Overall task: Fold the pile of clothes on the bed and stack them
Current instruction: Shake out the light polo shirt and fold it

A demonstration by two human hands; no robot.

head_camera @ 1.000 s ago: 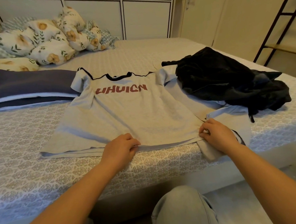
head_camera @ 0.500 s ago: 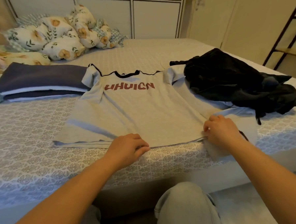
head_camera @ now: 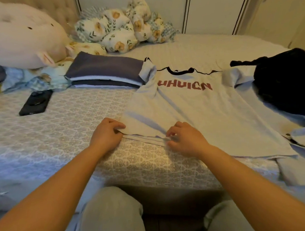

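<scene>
A light grey T-shirt (head_camera: 197, 109) with red lettering and a black collar lies spread flat on the bed, its hem toward me. My left hand (head_camera: 106, 133) pinches the hem at the shirt's near left corner. My right hand (head_camera: 184, 138) pinches the hem a short way to the right. A stack of folded dark and white clothes (head_camera: 105, 72) sits at the shirt's far left. A crumpled black garment (head_camera: 286, 80) lies at the right, over another pale piece (head_camera: 304, 137).
A black phone (head_camera: 36, 104) lies on the patterned bedspread (head_camera: 64, 137) at left. A pink plush toy (head_camera: 20, 35) and floral bedding (head_camera: 118, 27) fill the head of the bed. White cabinet doors stand behind. My knees are at the bed's near edge.
The view has swung left. Both my hands have moved left along the hem, the right one from the shirt's right corner to near the left corner.
</scene>
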